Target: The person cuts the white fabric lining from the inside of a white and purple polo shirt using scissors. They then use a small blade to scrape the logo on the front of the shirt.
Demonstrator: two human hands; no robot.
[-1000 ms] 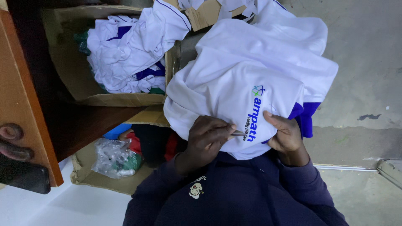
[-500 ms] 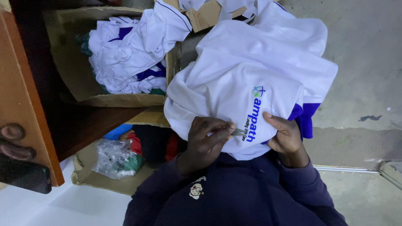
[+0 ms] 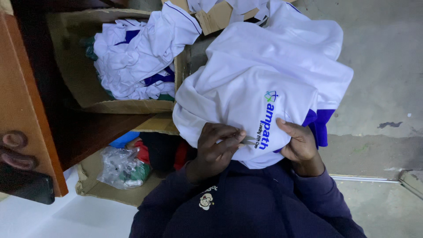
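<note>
Nearest the camera is the person's dark navy sweatshirt (image 3: 246,207), with a small printed emblem on the chest. Just above it the left hand (image 3: 218,147) rests on the lower edge of a white shirt (image 3: 260,88), its fingers (image 3: 229,136) curled narrow around a small pair of metal snips (image 3: 247,140) whose tips lie against the cloth beside the blue printed logo (image 3: 266,119). The right hand (image 3: 299,143) grips the same hem from the other side, thumb on top and fingers tucked under the fabric (so they are closed on the cloth). The white shirt lies bunched on the person's lap and spreads away from the body, a blue cuff (image 3: 319,125) showing at its right edge. Left of the lap, low down, a crumpled clear plastic bag (image 3: 121,167) sits in a shallow cardboard tray (image 3: 94,194), with red and blue items just beside it. Farther on, an open cardboard box (image 3: 79,83) holds a heap of more white garments with blue trim (image 3: 136,57). A brown wooden panel (image 3: 26,110) runs along the left, and grey concrete floor (image 3: 383,66) lies to the right.
</note>
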